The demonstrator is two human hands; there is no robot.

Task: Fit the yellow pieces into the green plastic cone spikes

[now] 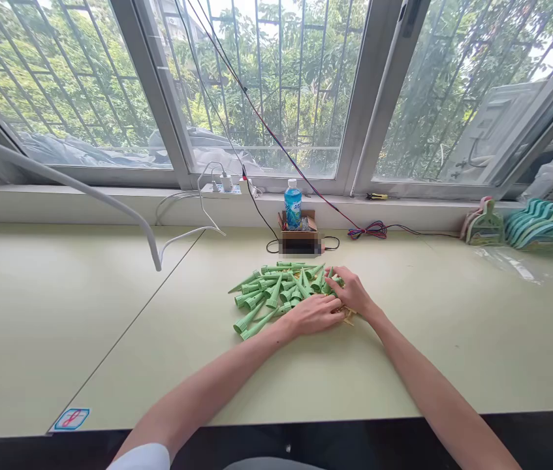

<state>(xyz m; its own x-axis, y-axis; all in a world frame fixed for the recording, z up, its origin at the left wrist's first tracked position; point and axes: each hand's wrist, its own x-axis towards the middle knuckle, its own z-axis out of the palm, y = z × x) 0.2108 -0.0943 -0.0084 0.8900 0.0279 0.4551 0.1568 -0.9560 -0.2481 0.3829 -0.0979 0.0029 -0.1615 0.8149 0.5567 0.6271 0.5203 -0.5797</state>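
Observation:
Several green plastic cone-shaped spikes (pixel 275 292), pointed at one end and with a wider open collar at the other, lie in a loose heap on the pale table (pixel 403 365). At the heap's right end, my right hand (pixel 353 292) has its thumb and fingers closed around a green spike (pixel 330 279). My left hand (pixel 316 314) rests low in front of the heap, palm down, its fingers curled together close to the right hand; what they hold, if anything, is hidden. Small yellow plastic pieces (pixel 349 317) show beside and under both hands.
Behind the heap stands a small cardboard box (pixel 310 220) with a blue-labelled bottle (pixel 292 205). A bundled cable (pixel 369 230) and green dustpan-like items (pixel 543 225) lie along the back right. A white curved arm (pixel 110 196) reaches in from the left, near a power strip (pixel 227 189).

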